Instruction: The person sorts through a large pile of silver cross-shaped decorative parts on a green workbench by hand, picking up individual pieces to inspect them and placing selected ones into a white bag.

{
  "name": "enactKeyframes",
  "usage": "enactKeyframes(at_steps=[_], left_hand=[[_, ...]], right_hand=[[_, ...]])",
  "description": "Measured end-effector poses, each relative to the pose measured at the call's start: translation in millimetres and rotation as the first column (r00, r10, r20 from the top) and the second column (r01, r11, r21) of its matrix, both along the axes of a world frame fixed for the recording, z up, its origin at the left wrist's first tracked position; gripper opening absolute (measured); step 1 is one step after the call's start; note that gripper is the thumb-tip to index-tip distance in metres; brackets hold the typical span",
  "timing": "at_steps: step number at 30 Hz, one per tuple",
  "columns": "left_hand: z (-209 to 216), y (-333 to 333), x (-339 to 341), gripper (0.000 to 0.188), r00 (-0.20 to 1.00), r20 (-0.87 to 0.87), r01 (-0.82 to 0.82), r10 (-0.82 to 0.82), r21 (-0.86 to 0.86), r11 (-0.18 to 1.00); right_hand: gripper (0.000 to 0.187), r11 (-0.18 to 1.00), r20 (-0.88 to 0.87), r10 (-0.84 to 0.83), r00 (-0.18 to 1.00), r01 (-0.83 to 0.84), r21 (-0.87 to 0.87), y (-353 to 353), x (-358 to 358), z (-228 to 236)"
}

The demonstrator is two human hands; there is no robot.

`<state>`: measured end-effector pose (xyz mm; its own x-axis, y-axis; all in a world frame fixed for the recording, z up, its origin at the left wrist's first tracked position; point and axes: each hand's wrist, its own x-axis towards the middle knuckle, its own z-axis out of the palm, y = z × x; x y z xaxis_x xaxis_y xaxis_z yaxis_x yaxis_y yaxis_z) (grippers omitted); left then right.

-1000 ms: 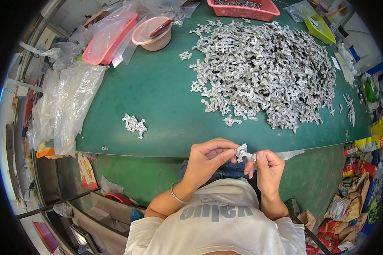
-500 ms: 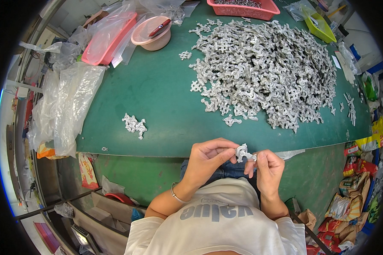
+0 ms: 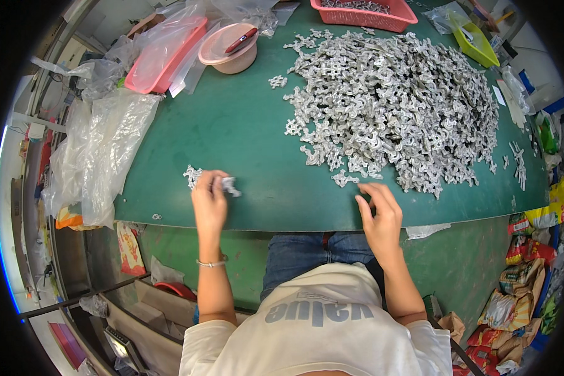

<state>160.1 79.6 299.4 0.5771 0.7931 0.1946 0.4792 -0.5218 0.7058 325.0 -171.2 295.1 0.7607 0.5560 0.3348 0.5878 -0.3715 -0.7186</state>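
Note:
My left hand (image 3: 209, 202) is stretched out to the left over a small heap of grey metal parts (image 3: 192, 175) on the green table (image 3: 244, 131). Its fingers are curled around one metal part (image 3: 230, 186) that sticks out at their right side. My right hand (image 3: 378, 215) hovers at the table's near edge with its fingers apart and nothing in it. It is closest to a loose part (image 3: 344, 180) at the rim of the big pile of metal parts (image 3: 395, 100).
A pink bowl (image 3: 222, 55) holding a red tool, a pink tray (image 3: 163, 59) and clear plastic bags (image 3: 103, 150) lie at the left and back left. A red basket (image 3: 366, 14) and a yellow-green bin (image 3: 476, 41) stand at the back. Packaging bags crowd the floor at right.
Both hands were together at my lap, holding one part. Now the left hand has swung left to the small heap with the part, and the right hand has moved forward toward the big pile.

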Motion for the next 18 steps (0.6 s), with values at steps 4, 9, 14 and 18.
enactKeyframes(at_steps=[4, 9, 14, 18], left_hand=[[-7, 31, -14, 0.011, 0.985, -0.162, 0.007, 0.067, 0.42, 0.907], [17, -26, 11, 0.012, 0.987, 0.153, 0.02, -0.056, 0.231, 0.973], [21, -106, 45, 0.034, 0.856, 0.405, 0.49, -0.322, -0.434, 0.756], [28, -126, 55, 0.038, 0.742, 0.593, 0.625, -0.311, -0.447, 0.639]], right_hand=[[0.012, 0.985, 0.114, -0.003, 0.994, 0.023, -0.171, 20, 5, -13], [0.007, 0.999, 0.187, -0.001, 0.982, 0.01, -0.049, 19, 13, -25], [0.009, 0.969, -0.416, 0.042, 0.909, 0.064, 0.237, 7, -17, -4], [0.012, 0.92, -0.537, 0.148, 0.831, 0.083, 0.382, -5, -31, 19]])
